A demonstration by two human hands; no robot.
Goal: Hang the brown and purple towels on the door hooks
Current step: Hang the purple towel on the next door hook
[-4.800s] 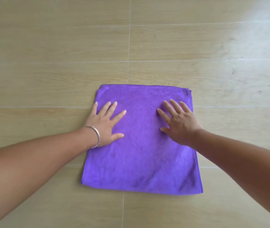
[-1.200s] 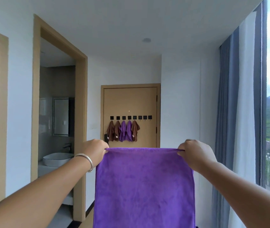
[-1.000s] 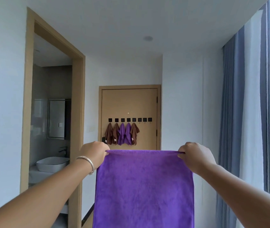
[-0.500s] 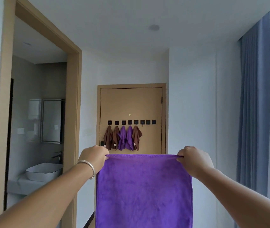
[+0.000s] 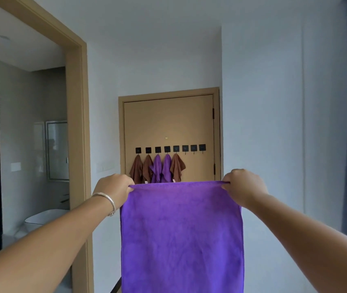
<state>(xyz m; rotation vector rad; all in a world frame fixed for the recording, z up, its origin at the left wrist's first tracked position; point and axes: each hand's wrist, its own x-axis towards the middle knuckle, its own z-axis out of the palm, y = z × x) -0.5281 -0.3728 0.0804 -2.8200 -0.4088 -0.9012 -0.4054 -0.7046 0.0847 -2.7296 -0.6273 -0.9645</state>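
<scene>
Grip: left hand and right hand each pinch a top corner of the purple towel.
Relation: free door hooks lie ahead, up-right; right hand nearer.

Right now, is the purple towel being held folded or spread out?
Spread: the left hand and right hand pinch the purple towel's top corners; it hangs flat.
</scene>
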